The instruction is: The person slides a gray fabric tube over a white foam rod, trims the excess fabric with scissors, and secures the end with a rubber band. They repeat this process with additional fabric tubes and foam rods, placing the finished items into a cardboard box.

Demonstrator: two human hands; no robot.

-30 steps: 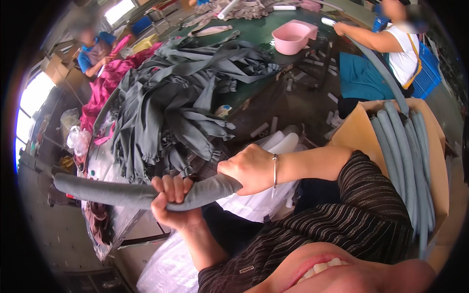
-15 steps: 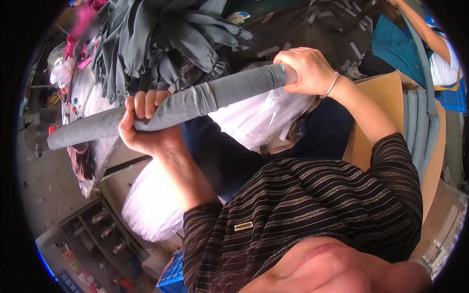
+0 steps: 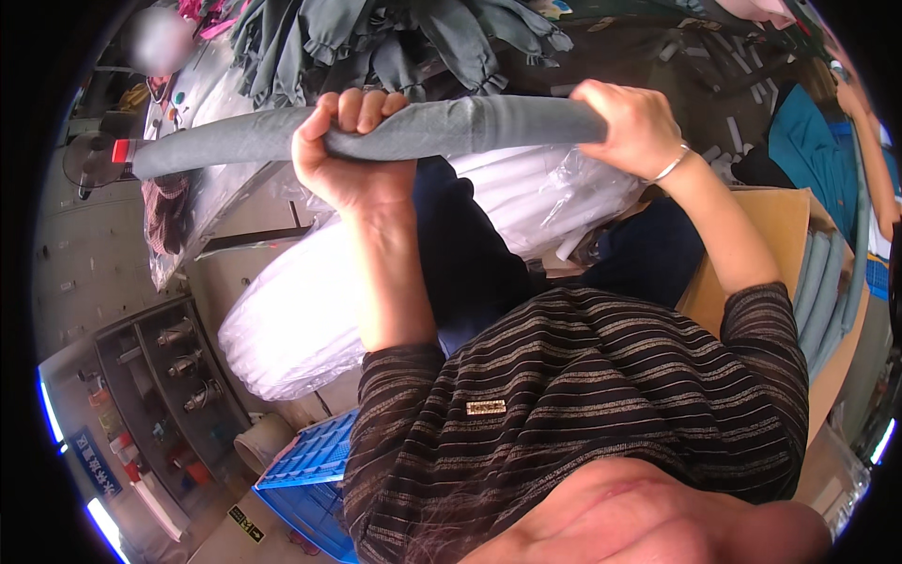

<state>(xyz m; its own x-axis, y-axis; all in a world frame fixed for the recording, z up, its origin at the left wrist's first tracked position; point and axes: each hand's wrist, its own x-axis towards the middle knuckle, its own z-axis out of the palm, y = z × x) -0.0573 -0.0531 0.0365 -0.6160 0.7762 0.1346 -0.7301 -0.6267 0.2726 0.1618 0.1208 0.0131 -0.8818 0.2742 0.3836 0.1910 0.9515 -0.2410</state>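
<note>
A long grey fabric-covered tube with a red tip at its left end lies level across the upper part of the view. My left hand grips it near the middle, fingers curled over the top. At the tube's right end my right hand, with a thin bracelet on the wrist, is closed around it. Behind the tube, a heap of grey fabric sleeves lies on the table.
Clear plastic bags of white pieces lie beneath the tube. A cardboard box with several finished grey tubes stands at right. A blue crate and a shelf with spools are lower left. Another person's arm is far right.
The view has tilted further down and the tube now lies nearly level, higher in the picture. Both hands keep their grip; the right hand has slid along toward the tube's end.
</note>
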